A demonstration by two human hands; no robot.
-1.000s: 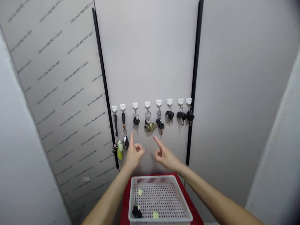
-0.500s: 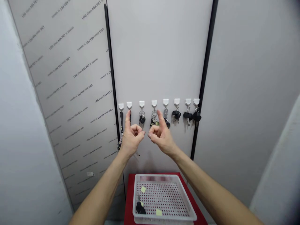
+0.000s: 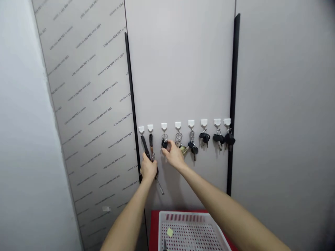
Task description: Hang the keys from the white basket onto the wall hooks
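Note:
Several bunches of keys hang from a row of white hooks (image 3: 178, 124) on the pale panel. My left hand (image 3: 148, 168) is closed round the lower part of a black strap (image 3: 144, 145) on the leftmost hook, pulling it aslant; the keys below are mostly hidden. Just right of it hangs a short dark braided strap (image 3: 151, 140) with a metal ring. With thumb and forefinger, my right hand (image 3: 175, 155) pinches a black-headed bunch of keys (image 3: 164, 142) on the third hook. Close behind that hand hangs another bunch with a brass padlock (image 3: 184, 150).
More black-headed keys (image 3: 204, 137) hang further right. Below, a white perforated basket (image 3: 160, 228) stands on a red surface (image 3: 154, 226), with a yellow paper piece (image 3: 170, 232) inside. Black vertical handles (image 3: 235, 87) flank the panel, and printed film covers the panel at left.
Both hands have left their raised, forefinger-up pose in front of the hooks. My left hand has closed on the leftmost strap, and my right has moved to the third bunch. The view has tilted up.

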